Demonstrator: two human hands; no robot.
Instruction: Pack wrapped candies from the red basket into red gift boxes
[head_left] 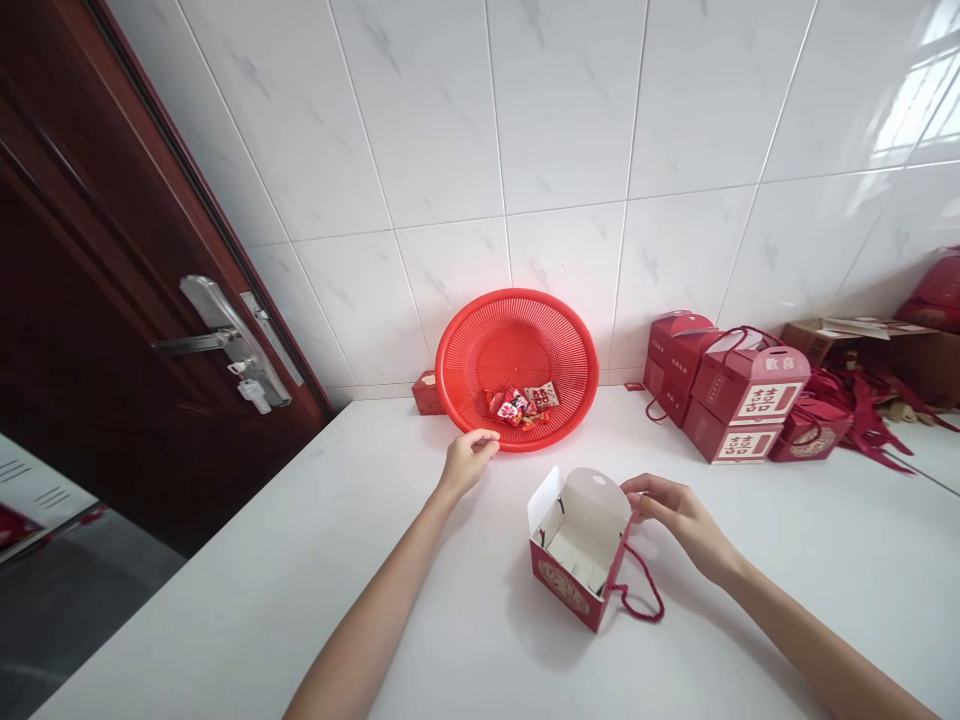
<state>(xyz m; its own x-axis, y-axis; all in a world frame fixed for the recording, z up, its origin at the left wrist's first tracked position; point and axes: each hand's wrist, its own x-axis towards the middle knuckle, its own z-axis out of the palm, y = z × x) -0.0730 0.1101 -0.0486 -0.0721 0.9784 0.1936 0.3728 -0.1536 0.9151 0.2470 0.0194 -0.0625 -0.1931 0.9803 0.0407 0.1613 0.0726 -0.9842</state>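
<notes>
My right hand (679,515) grips the back right edge of a red paper candy box (566,590). The box sits upright on the white table, its top flaps raised and its white inside showing. A dark red cord handle (645,600) loops out from its right side. My left hand (466,465) is closed, thumb and fingers pressed together, by the lower rim of a red plastic basket (448,375). Whether its fingertips hold something or touch the rim I cannot tell. Leaning toward the wall, the basket holds several small wrapped sweets (511,405) and a square printed packet (541,397).
Red gift boxes (750,390) are stacked at the right, with dark red ribbons (874,420) and a cardboard carton (915,355) beyond. A small red box (427,393) stands behind the basket. Tiled wall (562,130) closes the back; a dark door (90,250) is at the left.
</notes>
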